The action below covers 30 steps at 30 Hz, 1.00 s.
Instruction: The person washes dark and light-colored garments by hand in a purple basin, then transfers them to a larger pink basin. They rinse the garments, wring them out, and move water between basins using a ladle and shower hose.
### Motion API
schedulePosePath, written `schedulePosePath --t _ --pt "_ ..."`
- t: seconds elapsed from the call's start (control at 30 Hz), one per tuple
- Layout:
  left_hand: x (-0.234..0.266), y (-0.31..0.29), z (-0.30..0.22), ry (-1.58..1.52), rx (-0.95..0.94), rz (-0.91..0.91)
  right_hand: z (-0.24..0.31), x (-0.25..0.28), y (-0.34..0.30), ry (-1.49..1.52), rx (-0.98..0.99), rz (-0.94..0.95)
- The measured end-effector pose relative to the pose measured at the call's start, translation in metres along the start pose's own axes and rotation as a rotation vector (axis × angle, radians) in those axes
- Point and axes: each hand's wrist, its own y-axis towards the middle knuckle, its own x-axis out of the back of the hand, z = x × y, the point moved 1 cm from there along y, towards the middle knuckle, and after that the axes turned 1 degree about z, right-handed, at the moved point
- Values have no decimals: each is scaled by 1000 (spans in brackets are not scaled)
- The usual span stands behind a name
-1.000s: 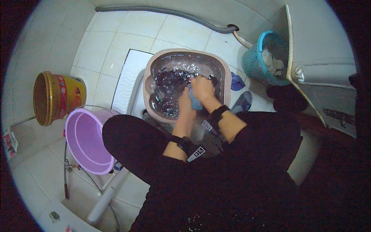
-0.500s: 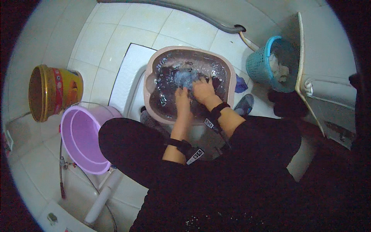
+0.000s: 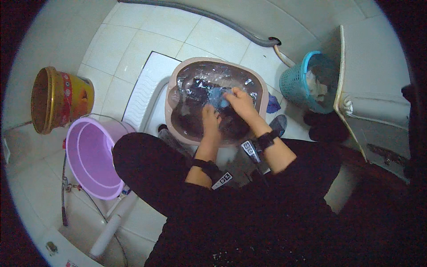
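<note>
A pinkish-beige basin (image 3: pixel 171 116) holds dark, rippling water. Near its middle lies a small light-blue cloth (image 3: pixel 218 97), partly in the water. My right hand (image 3: pixel 242 105) is closed on the cloth's right side, thumb and fingers pinched together. Just below the cloth is my left hand (image 3: pixel 211 119), its fingers bent and a little apart, with nothing visible in them. Whether its fingertips touch the cloth is hard to make out. Black bands with printed tags circle both wrists.
The basin stands over a white squat toilet (image 3: pixel 144 89). To the left are a purple bucket (image 3: pixel 91 155) and a gold-and-red bucket (image 3: pixel 62 100). A blue laundry basket (image 3: pixel 293 80) with clothes stands right, and a purple cloth (image 3: pixel 273 104) lies beside the basin. A grey hose (image 3: pixel 213 14) runs along the wall.
My right hand has lifted up and right, pinching the blue cloth at the surface. My left hand has drawn slightly down from the cloth. The whole view has shifted slightly.
</note>
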Motion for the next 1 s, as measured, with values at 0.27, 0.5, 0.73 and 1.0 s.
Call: schedulePosePath --t 0.27,0.5,0.73,1.0 --pt "5 14 21 -257 -37 132 65 10 -76 324 -16 336" --pt "21 31 34 -388 12 488 61 -26 -73 -373 65 59" --pt "-15 -10 5 91 -42 62 20 -8 -9 -459 -10 -115" --pt "-2 -9 -12 116 -544 -139 -7 57 6 662 -176 -296"
